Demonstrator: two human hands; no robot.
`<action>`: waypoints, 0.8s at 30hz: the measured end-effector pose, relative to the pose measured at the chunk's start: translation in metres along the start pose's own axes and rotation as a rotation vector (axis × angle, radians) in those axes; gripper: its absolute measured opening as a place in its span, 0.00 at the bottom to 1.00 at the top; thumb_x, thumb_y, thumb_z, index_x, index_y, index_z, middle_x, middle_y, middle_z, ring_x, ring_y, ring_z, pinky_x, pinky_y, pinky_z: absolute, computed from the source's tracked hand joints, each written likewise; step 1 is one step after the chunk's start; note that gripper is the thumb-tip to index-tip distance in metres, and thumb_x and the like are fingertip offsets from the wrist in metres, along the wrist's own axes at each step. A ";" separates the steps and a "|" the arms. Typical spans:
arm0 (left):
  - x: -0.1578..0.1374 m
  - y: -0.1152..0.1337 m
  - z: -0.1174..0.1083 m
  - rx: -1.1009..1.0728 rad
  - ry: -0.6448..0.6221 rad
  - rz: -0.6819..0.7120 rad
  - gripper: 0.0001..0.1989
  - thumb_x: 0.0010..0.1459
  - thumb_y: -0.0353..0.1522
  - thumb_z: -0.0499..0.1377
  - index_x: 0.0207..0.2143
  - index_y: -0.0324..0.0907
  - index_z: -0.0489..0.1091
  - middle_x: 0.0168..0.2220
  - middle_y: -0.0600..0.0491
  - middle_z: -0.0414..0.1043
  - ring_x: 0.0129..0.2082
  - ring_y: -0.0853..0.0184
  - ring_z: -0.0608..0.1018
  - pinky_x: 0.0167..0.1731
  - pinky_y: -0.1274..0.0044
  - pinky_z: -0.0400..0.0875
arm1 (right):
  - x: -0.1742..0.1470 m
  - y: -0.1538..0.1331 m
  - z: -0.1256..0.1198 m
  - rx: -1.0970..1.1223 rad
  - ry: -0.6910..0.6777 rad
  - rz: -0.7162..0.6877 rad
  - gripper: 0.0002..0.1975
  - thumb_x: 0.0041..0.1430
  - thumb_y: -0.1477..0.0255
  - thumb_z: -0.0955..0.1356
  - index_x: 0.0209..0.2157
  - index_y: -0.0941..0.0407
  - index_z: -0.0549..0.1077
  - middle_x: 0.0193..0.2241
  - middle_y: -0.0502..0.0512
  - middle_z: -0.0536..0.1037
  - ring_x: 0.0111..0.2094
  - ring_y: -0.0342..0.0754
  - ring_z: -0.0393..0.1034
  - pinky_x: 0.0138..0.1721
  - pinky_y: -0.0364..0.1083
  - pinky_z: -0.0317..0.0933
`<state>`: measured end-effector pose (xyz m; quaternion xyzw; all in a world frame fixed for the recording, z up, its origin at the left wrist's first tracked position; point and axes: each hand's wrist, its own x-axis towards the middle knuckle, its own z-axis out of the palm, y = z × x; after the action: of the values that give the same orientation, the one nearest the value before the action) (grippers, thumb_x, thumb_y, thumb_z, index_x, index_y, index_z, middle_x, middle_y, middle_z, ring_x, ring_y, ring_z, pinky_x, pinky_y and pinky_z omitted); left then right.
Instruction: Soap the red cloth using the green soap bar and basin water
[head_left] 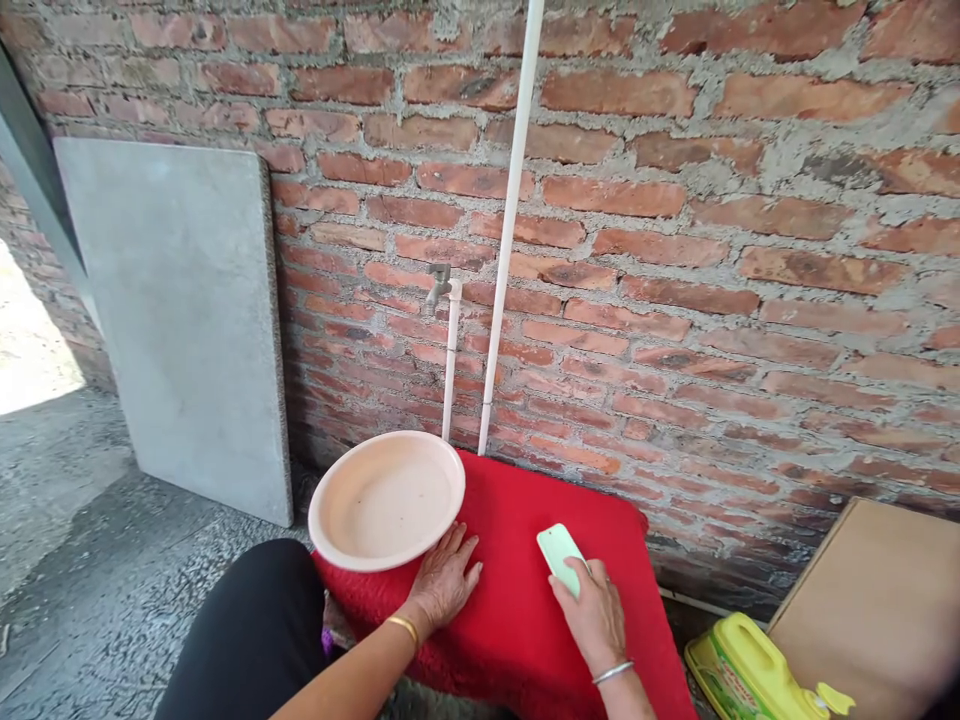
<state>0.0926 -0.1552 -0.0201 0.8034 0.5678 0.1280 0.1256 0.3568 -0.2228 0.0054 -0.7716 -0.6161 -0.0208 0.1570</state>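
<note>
My right hand (595, 612) is closed around a pale green scrub brush (561, 552), gripping it from above over the red cloth (517, 500). The brush is oblong with a small hole at its far end, and its underside is hidden. Flat on the same cloth lies my left hand (446, 578), fingers spread and holding nothing. Its fingertips reach the rim of a pale pink plastic basin (390, 505), which sits at the cloth's left end. Inside the basin only a few small dark specks show.
Behind the cloth rises a brick wall (645, 250) with a tap (437, 288) and white pipes (511, 200). A grey slab (180, 320) leans at left. To the right are a yellow jug (750, 660) and a cardboard box (877, 600). My dark-clothed knee (255, 620) is at lower left.
</note>
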 end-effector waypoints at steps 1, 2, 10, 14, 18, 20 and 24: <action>0.000 0.001 -0.001 0.003 -0.002 0.000 0.26 0.64 0.39 0.51 0.63 0.42 0.68 0.69 0.44 0.60 0.69 0.54 0.60 0.68 0.61 0.54 | 0.000 0.006 -0.003 -0.035 -0.007 0.016 0.16 0.63 0.60 0.64 0.48 0.48 0.77 0.41 0.56 0.75 0.41 0.53 0.75 0.47 0.49 0.65; 0.000 0.001 -0.001 0.003 -0.002 0.002 0.26 0.64 0.39 0.51 0.63 0.42 0.68 0.68 0.44 0.60 0.69 0.54 0.60 0.68 0.61 0.54 | 0.000 0.018 -0.008 -0.065 -0.020 0.063 0.17 0.63 0.59 0.64 0.49 0.48 0.77 0.41 0.57 0.75 0.41 0.54 0.75 0.46 0.49 0.65; -0.001 0.001 0.000 -0.016 0.022 0.001 0.26 0.64 0.39 0.52 0.62 0.44 0.68 0.68 0.46 0.60 0.69 0.55 0.61 0.68 0.62 0.55 | -0.001 0.128 -0.054 -0.082 -0.026 0.632 0.34 0.64 0.46 0.54 0.57 0.52 0.71 0.39 0.63 0.76 0.42 0.59 0.75 0.44 0.53 0.68; -0.001 0.002 -0.004 -0.006 0.004 0.008 0.26 0.64 0.39 0.52 0.62 0.42 0.68 0.69 0.43 0.60 0.69 0.54 0.61 0.68 0.62 0.55 | -0.004 0.093 -0.039 0.131 -0.024 0.455 0.28 0.59 0.49 0.60 0.51 0.50 0.75 0.43 0.59 0.75 0.42 0.56 0.76 0.44 0.50 0.67; -0.002 0.005 -0.010 0.021 -0.027 0.006 0.26 0.65 0.39 0.51 0.63 0.41 0.67 0.69 0.42 0.59 0.69 0.53 0.60 0.68 0.62 0.55 | -0.003 0.066 -0.021 0.351 -0.129 0.131 0.17 0.52 0.56 0.67 0.41 0.47 0.78 0.39 0.51 0.75 0.40 0.50 0.75 0.43 0.45 0.66; -0.001 0.005 -0.011 0.030 -0.032 0.008 0.26 0.65 0.39 0.51 0.63 0.41 0.67 0.69 0.42 0.59 0.69 0.53 0.60 0.68 0.62 0.55 | -0.003 0.081 -0.022 0.368 -0.158 0.114 0.15 0.48 0.58 0.69 0.38 0.47 0.79 0.38 0.50 0.75 0.40 0.50 0.75 0.43 0.45 0.65; -0.001 0.004 -0.009 0.031 -0.020 0.021 0.26 0.65 0.38 0.51 0.63 0.41 0.67 0.68 0.42 0.60 0.69 0.54 0.61 0.68 0.63 0.54 | -0.007 0.143 -0.046 0.211 -0.128 0.420 0.21 0.50 0.56 0.68 0.44 0.48 0.78 0.40 0.56 0.76 0.41 0.55 0.75 0.44 0.49 0.66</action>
<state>0.0925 -0.1566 -0.0103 0.8124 0.5599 0.1124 0.1176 0.4992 -0.2697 0.0169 -0.8619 -0.4496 0.1257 0.1980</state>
